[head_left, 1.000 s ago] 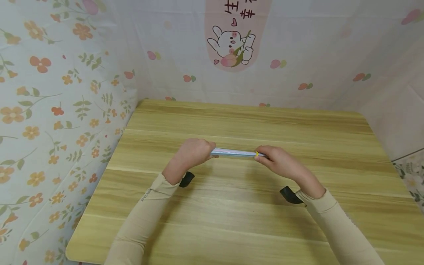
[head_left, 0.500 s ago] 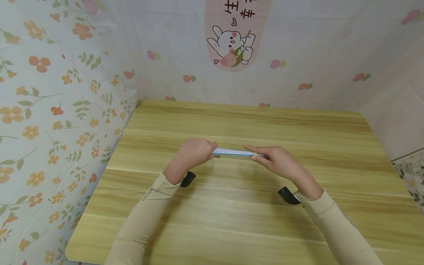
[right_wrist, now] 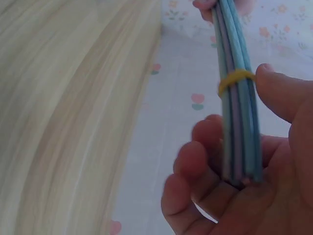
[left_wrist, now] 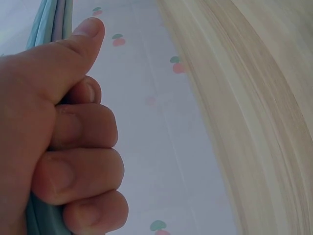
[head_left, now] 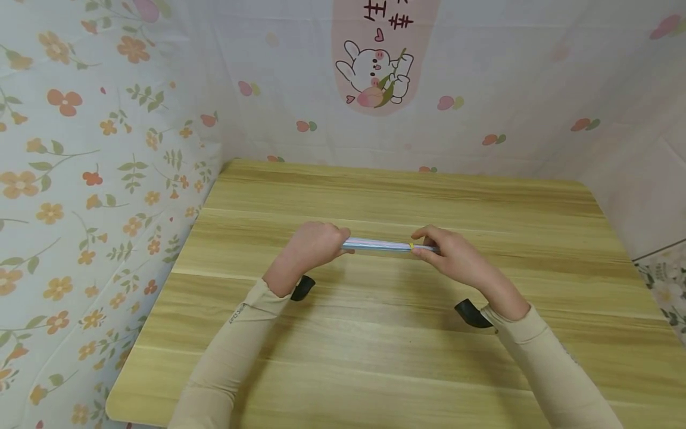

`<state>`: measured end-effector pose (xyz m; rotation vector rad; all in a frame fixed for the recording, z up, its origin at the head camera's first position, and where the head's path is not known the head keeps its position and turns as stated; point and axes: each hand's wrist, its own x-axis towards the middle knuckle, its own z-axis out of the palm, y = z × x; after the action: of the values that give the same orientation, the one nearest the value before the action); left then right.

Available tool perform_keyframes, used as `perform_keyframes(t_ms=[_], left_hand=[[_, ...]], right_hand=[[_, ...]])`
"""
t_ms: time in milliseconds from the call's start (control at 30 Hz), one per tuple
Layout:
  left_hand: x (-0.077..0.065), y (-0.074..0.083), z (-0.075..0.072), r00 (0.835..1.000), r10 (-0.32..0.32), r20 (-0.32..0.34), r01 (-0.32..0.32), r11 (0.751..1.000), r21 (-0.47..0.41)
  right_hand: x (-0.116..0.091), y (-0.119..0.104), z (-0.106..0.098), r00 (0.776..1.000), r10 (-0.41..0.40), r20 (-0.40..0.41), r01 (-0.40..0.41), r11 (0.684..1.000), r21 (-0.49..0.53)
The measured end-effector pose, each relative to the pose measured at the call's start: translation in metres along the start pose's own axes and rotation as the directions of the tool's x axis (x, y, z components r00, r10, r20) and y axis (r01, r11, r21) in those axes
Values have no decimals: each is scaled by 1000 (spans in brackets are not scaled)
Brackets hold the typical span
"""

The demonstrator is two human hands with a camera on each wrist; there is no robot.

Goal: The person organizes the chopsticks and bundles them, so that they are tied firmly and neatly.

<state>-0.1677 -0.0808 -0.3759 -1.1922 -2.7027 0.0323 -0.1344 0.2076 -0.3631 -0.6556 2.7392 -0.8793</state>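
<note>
A bundle of thin sticks (head_left: 377, 245), light blue with some purple, is held level above the wooden table. My left hand (head_left: 317, 245) grips its left part; in the left wrist view, curled fingers (left_wrist: 85, 169) wrap round the sticks, with the thumb laid along them. Around the bundle near its right end runs a yellow rubber band (right_wrist: 236, 80). My right hand (head_left: 449, 253) is at that end, its thumb tip right at the band. The other fingers (right_wrist: 190, 159) are loosely bent behind the sticks, whose ends stand free before the palm.
The wooden table (head_left: 354, 351) spreads beneath both hands. White cloth printed with flowers (head_left: 134, 50) hangs at the left, and another cloth with a rabbit picture (head_left: 375, 74) hangs at the back. Black wrist pieces (head_left: 471, 314) stick out from the sleeve cuffs.
My right hand has shifted slightly right, its index finger drawn back after lying extended beside the bundle. The band sits a little further left, baring more of the right end. My left hand stays put.
</note>
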Motion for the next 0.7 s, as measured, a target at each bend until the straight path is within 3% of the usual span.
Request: perform_keyframes(t_ms=[400, 700], left_hand=[[1, 2, -1, 1000, 0, 4, 0, 1000, 3], [1, 5, 0, 1000, 4, -12, -3, 999, 43]], right_hand=[[1, -3, -8, 993, -89, 73, 96, 991, -99], [2, -6, -6, 992, -109, 63, 116, 986, -123]])
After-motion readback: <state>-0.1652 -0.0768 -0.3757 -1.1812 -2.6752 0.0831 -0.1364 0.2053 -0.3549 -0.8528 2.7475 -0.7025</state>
